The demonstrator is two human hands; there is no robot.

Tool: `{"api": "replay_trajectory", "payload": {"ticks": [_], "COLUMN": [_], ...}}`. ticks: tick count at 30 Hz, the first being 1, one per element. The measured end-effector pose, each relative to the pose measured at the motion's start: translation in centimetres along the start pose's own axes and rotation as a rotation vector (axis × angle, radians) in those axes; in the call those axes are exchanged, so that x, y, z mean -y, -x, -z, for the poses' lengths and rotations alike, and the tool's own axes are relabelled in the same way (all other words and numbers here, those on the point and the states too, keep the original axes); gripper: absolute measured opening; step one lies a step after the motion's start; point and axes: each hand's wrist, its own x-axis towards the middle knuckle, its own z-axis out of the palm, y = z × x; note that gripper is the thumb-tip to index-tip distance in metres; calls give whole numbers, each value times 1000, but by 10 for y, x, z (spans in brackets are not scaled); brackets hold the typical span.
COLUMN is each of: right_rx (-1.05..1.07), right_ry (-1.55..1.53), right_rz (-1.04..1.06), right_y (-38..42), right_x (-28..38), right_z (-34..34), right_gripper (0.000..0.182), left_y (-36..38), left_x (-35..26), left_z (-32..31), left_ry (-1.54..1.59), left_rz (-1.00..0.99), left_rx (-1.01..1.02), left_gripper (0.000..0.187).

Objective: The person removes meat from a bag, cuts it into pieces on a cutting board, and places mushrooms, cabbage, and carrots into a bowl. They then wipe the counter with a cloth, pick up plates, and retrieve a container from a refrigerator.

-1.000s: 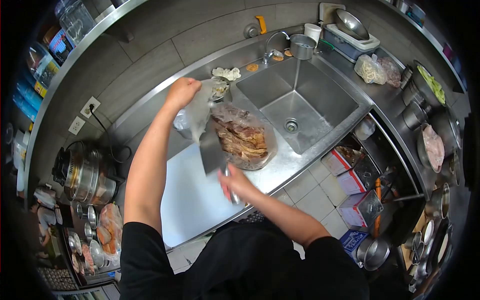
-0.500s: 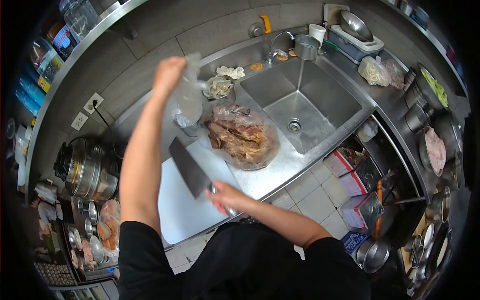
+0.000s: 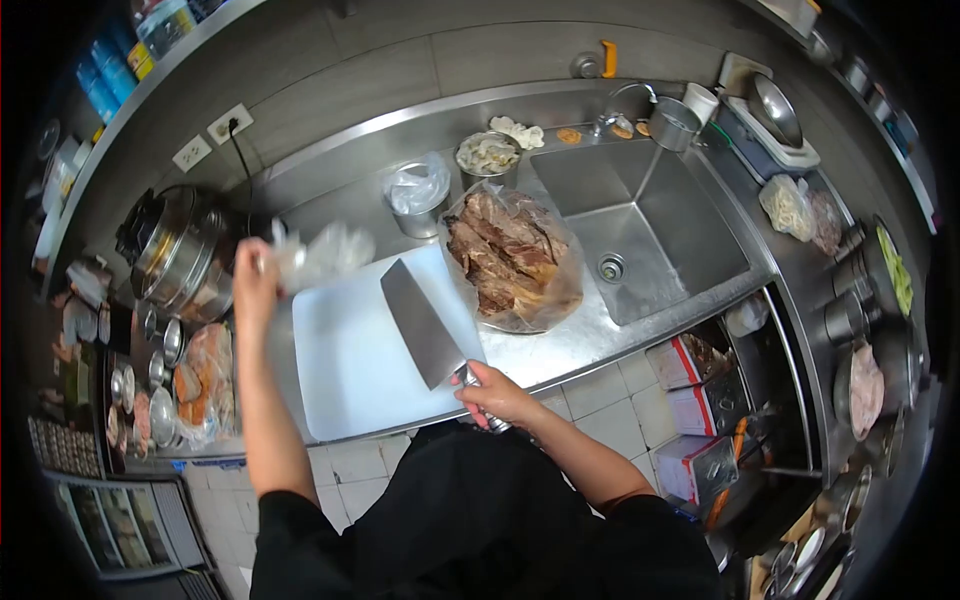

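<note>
My right hand (image 3: 500, 396) is closed around the handle of a cleaver (image 3: 422, 325), whose broad blade lies over the right half of a white cutting board (image 3: 340, 350). Off the board's upper left corner, my left hand (image 3: 257, 285) grips a clear plastic bag (image 3: 335, 252), which is smeared by motion. Right of the board sits an opened bag of cooked meat (image 3: 510, 250), large brown chunks showing at its top. Behind the board stands a metal container lined with a plastic bag (image 3: 418, 195).
A steel sink (image 3: 640, 235) with water running is on the right. Behind the meat stands a bowl of pale food pieces (image 3: 488, 155). A large metal cooker (image 3: 180, 250) stands at the left, near packaged meat (image 3: 207, 380). Boxes (image 3: 690, 420) sit under the right counter.
My left hand has swung left and down from above the lined container, carrying the plastic bag. The cleaver stays in my right hand, and the view has turned somewhat left.
</note>
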Motion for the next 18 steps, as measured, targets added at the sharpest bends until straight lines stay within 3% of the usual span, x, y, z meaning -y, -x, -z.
{"api": "replay_trajectory", "payload": {"ticks": [1, 2, 3, 4, 8, 10, 13, 15, 18], "right_rx": [20, 37, 58, 83, 77, 60, 18, -15, -85], "right_ry": [0, 13, 0, -12, 16, -10, 28, 50, 79], "right_rz": [-20, -36, -23, -15, 21, 39, 96, 142, 139], "right_y": [-7, -12, -18, -26, -67, -78, -90, -91, -91], "right_x": [-10, -16, -20, -24, -53, -67, -78, -79, -78], "right_z": [-2, -5, -8, -11, -33, -46, -55, -53, -52], "right_gripper": [24, 24, 24, 24, 25, 22, 19, 19, 20], "left_y": [37, 76, 113, 158, 266, 291, 322, 338, 373], "left_x": [34, 62, 151, 162, 135, 100, 95, 97, 106], "left_z": [6, 14, 32, 35, 16, 8, 13, 20, 28], "left_ry": [-45, -140, -309, -403, -564, -557, -721, -639, -631], "left_rz": [31, 237, 239, 280, 468, 409, 422, 613, 648], "left_rx": [-42, -42, -42, -55, -218, -205, -188, -146, -307], "left_gripper": [19, 22, 23, 24, 36, 45, 41, 31, 23]}}
